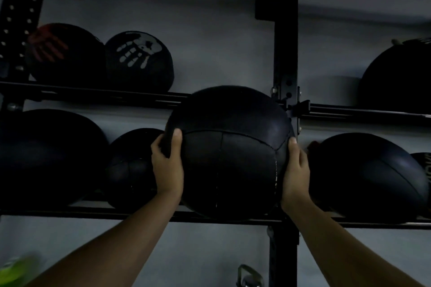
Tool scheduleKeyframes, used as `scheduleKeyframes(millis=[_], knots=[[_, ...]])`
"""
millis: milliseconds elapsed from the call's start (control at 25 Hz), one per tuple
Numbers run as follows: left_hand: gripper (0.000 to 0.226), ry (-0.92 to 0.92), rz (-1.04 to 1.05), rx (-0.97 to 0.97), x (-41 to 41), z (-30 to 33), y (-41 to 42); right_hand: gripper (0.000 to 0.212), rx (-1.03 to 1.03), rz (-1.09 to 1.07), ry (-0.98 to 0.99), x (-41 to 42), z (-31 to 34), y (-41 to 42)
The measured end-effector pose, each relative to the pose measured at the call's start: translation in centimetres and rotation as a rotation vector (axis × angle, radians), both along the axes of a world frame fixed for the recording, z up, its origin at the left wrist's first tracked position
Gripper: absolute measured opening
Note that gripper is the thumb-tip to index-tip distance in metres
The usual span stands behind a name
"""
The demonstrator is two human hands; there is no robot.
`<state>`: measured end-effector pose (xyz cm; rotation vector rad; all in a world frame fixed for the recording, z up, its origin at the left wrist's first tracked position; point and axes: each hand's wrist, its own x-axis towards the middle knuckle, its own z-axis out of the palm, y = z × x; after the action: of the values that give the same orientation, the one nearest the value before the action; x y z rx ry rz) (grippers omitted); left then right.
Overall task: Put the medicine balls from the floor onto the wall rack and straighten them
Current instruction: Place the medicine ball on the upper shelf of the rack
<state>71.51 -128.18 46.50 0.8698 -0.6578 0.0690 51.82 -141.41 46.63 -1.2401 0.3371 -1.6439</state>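
Note:
I hold a large black stitched medicine ball (229, 154) between both hands, raised in front of the black wall rack (93, 95), at the height of its lower shelf and overlapping the upper rail. My left hand (166, 165) grips its left side, thumb on the front. My right hand (296, 170) presses its right side. The upper shelf carries a ball with a red handprint (65, 53), one with a white handprint (140, 60) and another at the far right (396, 77). On the lower shelf sit several black balls (46, 156), (130, 168), (368, 177).
A black upright post (285, 42) runs down the rack just behind the held ball. The lower rail (116, 214) spans the view under the balls. A metal kettlebell handle (248, 275) shows at the bottom. Something blurred and green (16, 270) is at the bottom left.

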Motion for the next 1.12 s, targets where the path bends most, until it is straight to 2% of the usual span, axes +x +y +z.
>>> scheduleKeyframes(millis=[160, 200, 320, 440, 560, 680, 840, 1120], knots=[[0.120, 0.052, -0.047, 0.087, 1.6, 0.3, -3.6, 0.085, 0.055, -0.024, 0.044, 1.7, 0.4, -4.3], [0.119, 0.074, -0.054, 0.115, 2.1, 0.2, -4.7, 0.083, 0.045, -0.054, 0.058, 2.3, 0.6, -5.5], [0.116, 0.062, -0.107, 0.258, 3.6, 0.3, -8.6, 0.056, -0.029, -0.142, 0.103, 3.3, 0.4, -9.7], [0.110, -0.136, -0.035, 0.362, 4.3, 0.1, -11.9, 0.045, -0.206, -0.211, 0.225, 4.3, -0.1, -12.2], [0.097, -0.187, 0.048, 0.287, 5.8, 0.5, -14.7, 0.047, -0.425, -0.292, 0.379, 6.5, 1.5, -14.1], [0.070, -0.207, 0.165, 0.212, 6.2, 0.2, -16.8, 0.056, -0.472, -0.399, 0.405, 8.3, 1.8, -15.7], [0.066, -0.230, 0.237, 0.219, 6.1, 0.3, -17.2, 0.054, -0.462, -0.420, 0.423, 8.4, 1.8, -16.0], [0.071, -0.338, 0.157, 0.381, 5.8, -0.2, -14.8, 0.056, -0.497, -0.366, 0.579, 6.3, 0.3, -14.5]])
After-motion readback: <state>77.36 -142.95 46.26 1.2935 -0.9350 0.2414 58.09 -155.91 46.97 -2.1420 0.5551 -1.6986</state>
